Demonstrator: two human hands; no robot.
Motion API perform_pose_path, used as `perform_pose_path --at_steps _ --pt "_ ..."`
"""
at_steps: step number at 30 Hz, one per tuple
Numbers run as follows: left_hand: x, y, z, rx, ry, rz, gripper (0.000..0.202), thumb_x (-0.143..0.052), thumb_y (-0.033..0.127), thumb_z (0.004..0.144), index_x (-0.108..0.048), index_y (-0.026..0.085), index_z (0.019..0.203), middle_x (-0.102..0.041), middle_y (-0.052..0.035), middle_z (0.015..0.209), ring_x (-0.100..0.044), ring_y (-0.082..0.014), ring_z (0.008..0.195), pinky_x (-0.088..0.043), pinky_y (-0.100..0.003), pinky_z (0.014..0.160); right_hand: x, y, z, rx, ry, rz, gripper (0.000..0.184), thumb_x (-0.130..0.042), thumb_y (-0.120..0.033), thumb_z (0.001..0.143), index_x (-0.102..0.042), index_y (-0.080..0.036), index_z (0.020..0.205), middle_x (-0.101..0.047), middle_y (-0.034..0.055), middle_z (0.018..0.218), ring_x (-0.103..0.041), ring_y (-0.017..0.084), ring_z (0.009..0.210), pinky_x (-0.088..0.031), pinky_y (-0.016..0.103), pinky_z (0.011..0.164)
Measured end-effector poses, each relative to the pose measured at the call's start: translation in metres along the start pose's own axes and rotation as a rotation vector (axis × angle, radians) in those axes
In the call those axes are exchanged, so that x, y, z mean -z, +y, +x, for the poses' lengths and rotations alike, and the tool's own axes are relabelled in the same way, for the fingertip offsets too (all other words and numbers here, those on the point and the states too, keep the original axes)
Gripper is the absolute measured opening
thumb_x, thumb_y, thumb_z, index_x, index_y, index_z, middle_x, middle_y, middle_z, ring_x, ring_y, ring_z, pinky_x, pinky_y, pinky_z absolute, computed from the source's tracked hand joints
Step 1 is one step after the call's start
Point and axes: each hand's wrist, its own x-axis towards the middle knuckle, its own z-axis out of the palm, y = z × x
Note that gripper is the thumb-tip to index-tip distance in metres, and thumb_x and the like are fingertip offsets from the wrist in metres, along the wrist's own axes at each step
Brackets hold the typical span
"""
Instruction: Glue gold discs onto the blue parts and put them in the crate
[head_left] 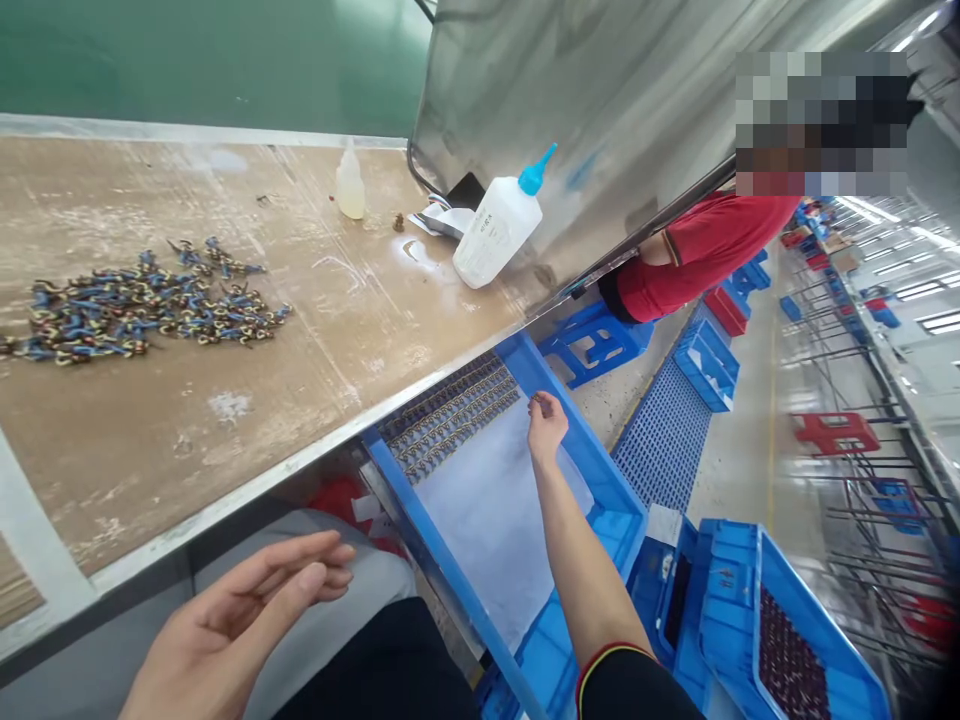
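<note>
My right hand [547,425] reaches over a blue crate [444,550], its thumb and fingers pinched. A tiny dark bit shows at the fingertips, too small to name. Inside the crate lies a white sheet [480,530], with several rows of small brass-coloured parts [454,415] at the end under the table edge. My left hand [247,620] hovers above my lap, fingers loosely curved, thumb apart, with nothing in it. On the table [315,370], a heap of small blue and brass-coloured parts [150,310] lies to the left.
A white bottle with a blue nozzle [499,230] and a small clear dropper bottle [350,185] stand on the table. A person in a red shirt [697,255] sits beyond a metal panel [570,110]. More blue crates [739,600] stand at the right, one holding dark parts.
</note>
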Motion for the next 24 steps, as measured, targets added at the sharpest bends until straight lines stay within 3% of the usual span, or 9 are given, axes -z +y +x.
perform_pose_path --at_steps 3,6,11,19,24 --pt "0.000 0.000 -0.001 0.005 0.004 0.031 0.054 -0.097 0.061 0.087 -0.091 0.024 0.126 -0.090 -0.0118 0.128 -0.088 -0.0375 0.111 -0.075 -0.040 0.101 -0.004 0.011 0.007 0.095 -0.039 -0.134 0.032 -0.078 -0.048 0.114 -0.076 -0.017 0.122 -0.077 0.0073 0.122 -0.077 0.025 0.110 -0.067 0.047 0.103" --pt "0.004 -0.005 -0.001 0.011 -0.012 0.055 0.053 -0.096 0.061 0.089 -0.091 0.025 0.127 -0.089 -0.0119 0.130 -0.087 -0.0381 0.115 -0.074 -0.041 0.104 -0.009 0.017 0.011 0.184 -0.095 -0.247 0.031 -0.077 -0.047 0.115 -0.076 -0.019 0.126 -0.076 0.0092 0.132 -0.075 0.027 0.122 -0.065 0.051 0.111" --pt "0.008 -0.012 -0.002 0.029 -0.029 0.073 0.054 -0.095 0.061 0.089 -0.090 0.026 0.129 -0.088 -0.0116 0.133 -0.087 -0.0371 0.116 -0.073 -0.038 0.104 -0.017 0.029 0.015 0.230 -0.148 -0.403 0.035 -0.076 -0.047 0.115 -0.073 -0.018 0.135 -0.075 0.0091 0.132 -0.075 0.027 0.119 -0.066 0.051 0.108" --pt "-0.020 0.020 -0.014 0.050 0.035 0.069 0.054 -0.096 0.070 0.083 -0.095 0.025 0.112 -0.091 -0.0106 0.118 -0.087 -0.0333 0.104 -0.074 -0.032 0.097 -0.025 0.044 0.019 0.206 -0.148 -0.533 0.034 -0.077 -0.046 0.115 -0.073 -0.018 0.134 -0.075 0.0088 0.131 -0.075 0.027 0.115 -0.067 0.049 0.104" --pt "-0.023 0.023 -0.016 0.067 0.044 0.071 0.056 -0.096 0.072 0.081 -0.095 0.026 0.111 -0.091 -0.0103 0.116 -0.087 -0.0338 0.104 -0.074 -0.033 0.097 -0.030 0.049 0.016 0.191 -0.128 -0.551 0.035 -0.077 -0.045 0.115 -0.073 -0.019 0.137 -0.075 0.0094 0.133 -0.076 0.027 0.116 -0.068 0.049 0.104"
